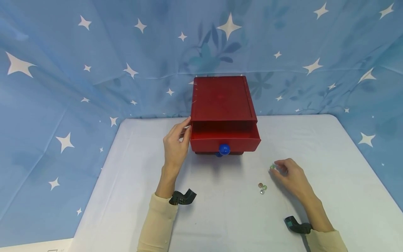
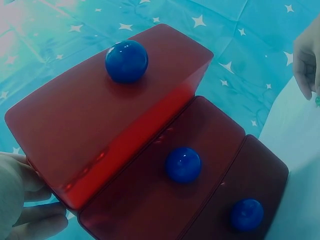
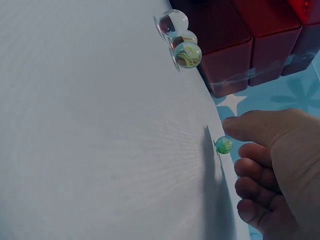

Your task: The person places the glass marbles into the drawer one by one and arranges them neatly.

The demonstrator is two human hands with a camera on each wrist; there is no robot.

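A red drawer cabinet (image 1: 220, 99) stands at the back middle, its top drawer (image 1: 207, 145) pulled out by a blue knob's side. My left hand (image 1: 175, 145) touches the cabinet's left side with extended fingers. In the left wrist view, fingertips (image 2: 42, 220) show beside the drawer's edge. My right hand (image 1: 291, 175) is low over the table at the right, thumb and fingers bent around a green marble (image 3: 224, 145). That marble sits on the cloth, with a gap to the thumb in the right wrist view. Three more marbles (image 3: 187, 54) lie together, left of this hand in the head view.
Two lower drawers (image 2: 160, 190) are pushed in, each with a round blue knob (image 2: 183, 165). White cloth covers the table (image 1: 220, 210). A blue star-patterned curtain (image 1: 151, 52) hangs behind. Each wrist wears a black strap mount (image 1: 182, 197).
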